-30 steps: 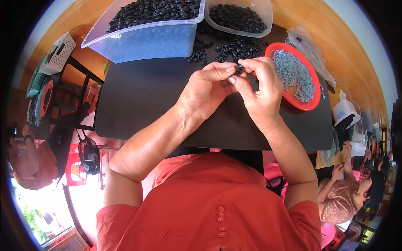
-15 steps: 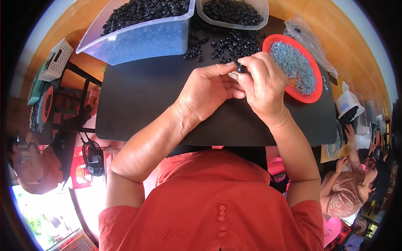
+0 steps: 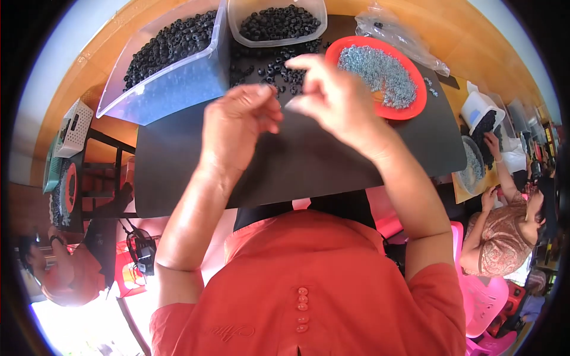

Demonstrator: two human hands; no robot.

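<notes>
Over the dark table, my left hand (image 3: pixel 234 121) is curled, its thumb and index finger brought together; whatever they may hold is too small or hidden to make out. Facing it, my right hand (image 3: pixel 338 101) is slightly blurred, with thumb and index finger spread apart and nothing visible between them. Just beyond both hands lie loose small black hollow plastic pieces (image 3: pixel 276 72). A red oval plate (image 3: pixel 418 95) heaped with small shiny grey-blue pieces (image 3: pixel 380 71) is beside my right hand, which partly covers its near left rim.
A large translucent bin (image 3: pixel 178 86) and a smaller tub (image 3: pixel 276 43), both with black pieces, stand at the back. A clear plastic bag (image 3: pixel 404 41) lies behind the plate. Other people sit at tables to the left (image 3: pixel 71 273) and right (image 3: pixel 504 231).
My hands have separated; the black piece pinched between them is no longer visible. My right thumb and index finger have spread. The view has shifted, so the containers appear farther left.
</notes>
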